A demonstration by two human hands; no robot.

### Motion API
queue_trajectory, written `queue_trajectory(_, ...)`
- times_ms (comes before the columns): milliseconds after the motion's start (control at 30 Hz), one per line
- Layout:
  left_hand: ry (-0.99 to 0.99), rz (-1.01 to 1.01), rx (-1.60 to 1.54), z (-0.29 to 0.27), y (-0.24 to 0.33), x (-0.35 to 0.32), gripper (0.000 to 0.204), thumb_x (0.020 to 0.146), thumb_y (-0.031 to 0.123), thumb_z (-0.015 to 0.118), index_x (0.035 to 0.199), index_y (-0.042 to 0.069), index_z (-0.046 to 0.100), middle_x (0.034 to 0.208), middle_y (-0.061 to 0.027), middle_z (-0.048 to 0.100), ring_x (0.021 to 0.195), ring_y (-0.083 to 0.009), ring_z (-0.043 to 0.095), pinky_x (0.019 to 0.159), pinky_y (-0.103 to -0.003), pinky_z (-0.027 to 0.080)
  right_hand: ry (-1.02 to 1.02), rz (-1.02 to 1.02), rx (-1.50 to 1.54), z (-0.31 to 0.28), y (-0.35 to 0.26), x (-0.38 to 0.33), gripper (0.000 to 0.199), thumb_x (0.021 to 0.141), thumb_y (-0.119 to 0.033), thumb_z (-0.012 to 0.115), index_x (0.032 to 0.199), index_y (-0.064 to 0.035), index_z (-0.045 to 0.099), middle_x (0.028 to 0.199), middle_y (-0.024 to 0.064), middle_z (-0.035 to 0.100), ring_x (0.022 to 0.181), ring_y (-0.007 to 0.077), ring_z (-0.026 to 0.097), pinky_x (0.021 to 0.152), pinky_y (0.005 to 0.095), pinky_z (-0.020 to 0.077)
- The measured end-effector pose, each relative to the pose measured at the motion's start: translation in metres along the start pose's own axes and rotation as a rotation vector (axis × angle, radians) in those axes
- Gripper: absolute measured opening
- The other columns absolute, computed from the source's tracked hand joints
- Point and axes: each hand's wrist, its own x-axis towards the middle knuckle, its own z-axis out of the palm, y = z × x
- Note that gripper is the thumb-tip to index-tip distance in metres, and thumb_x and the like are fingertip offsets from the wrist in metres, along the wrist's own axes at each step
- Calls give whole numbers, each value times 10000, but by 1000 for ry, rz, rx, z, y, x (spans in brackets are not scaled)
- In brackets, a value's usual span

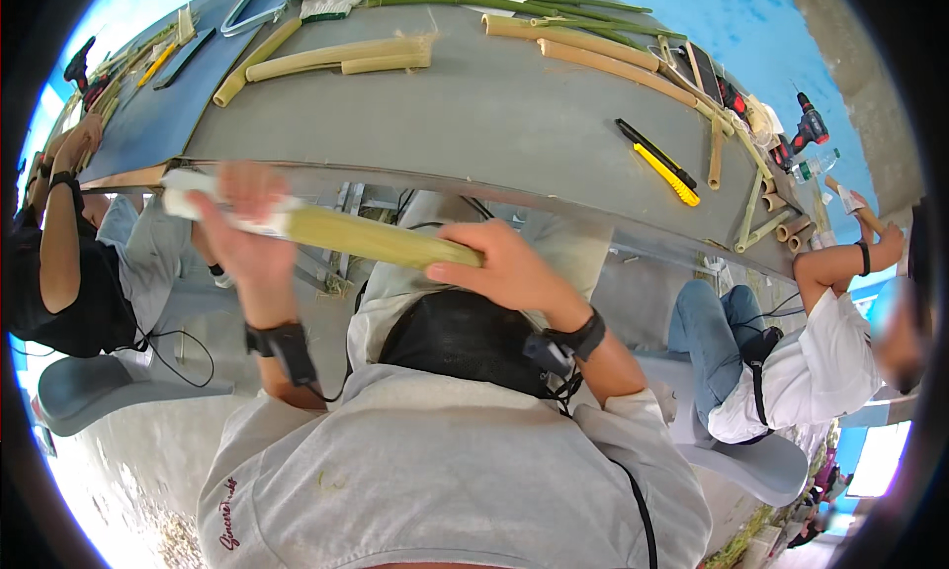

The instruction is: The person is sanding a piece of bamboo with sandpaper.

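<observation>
A pale green bamboo tube [376, 237] lies across in front of me, just off the near table edge, tilted down to the right. My right hand [509, 267] is closed round its right end, thumb along the near side. My left hand [252, 223], smeared by motion, is wrapped over a white sheet [188, 195] that encloses the tube's left end. Whether this sheet is cloth or paper I cannot tell. The tube's left tip is hidden under it.
On the grey table [425, 124] lie cut bamboo pieces [341, 57], a yellow utility knife [667, 178] and a black pen-like tool [643, 142]. A cordless drill [811, 122] is at right. People sit on both sides, one in white [811, 371], another in black [74, 292].
</observation>
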Motion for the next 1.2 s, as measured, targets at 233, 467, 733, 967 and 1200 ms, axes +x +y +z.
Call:
queue_trajectory(233, 9, -194, 122, 8, -23, -10, 490, 1008, 568, 624, 869, 141, 427, 705, 40, 374, 638, -123, 383, 734, -316, 360, 3, 27, -26, 10, -2, 5, 372, 941, -384, 758, 1011, -22, 713, 731, 171, 623, 633, 332, 584, 622, 392, 461)
queue_trajectory(467, 26, 44, -60, -1, 12, -2, 470, 1030, 558, 605, 868, 153, 431, 703, 31, 375, 661, -136, 393, 731, -318, 367, -11, 43, -112, -13, -3, -11, 399, 911, -423, 778, 995, -36, 732, 753, 185, 655, 671, 364, 633, 636, 401, 479)
queue_trajectory(733, -48, -120, 163, 6, -22, -10, 448, 1017, 511, 651, 874, 155, 420, 718, 41, 373, 652, -106, 386, 736, -320, 360, 51, -65, -103, 12, -6, 8, 407, 892, -430, 794, 1022, -46, 757, 760, 166, 691, 660, 353, 643, 631, 391, 494)
queue_trajectory(967, 7, 55, -34, 8, 11, -4, 398, 1036, 461, 635, 879, 153, 438, 696, 43, 364, 648, -110, 369, 725, -319, 360, 89, 77, -60, -5, 4, -9, 403, 873, -405, 823, 1069, -57, 773, 777, 142, 696, 645, 281, 635, 657, 356, 506)
queue_trajectory(1200, -186, -84, 335, 24, -16, -8, 376, 1048, 419, 630, 875, 151, 430, 700, 44, 365, 651, -99, 379, 732, -314, 361, 152, -108, -79, 8, 4, -2, 414, 849, -380, 857, 1085, -56, 756, 753, 132, 670, 634, 225, 611, 652, 332, 494)
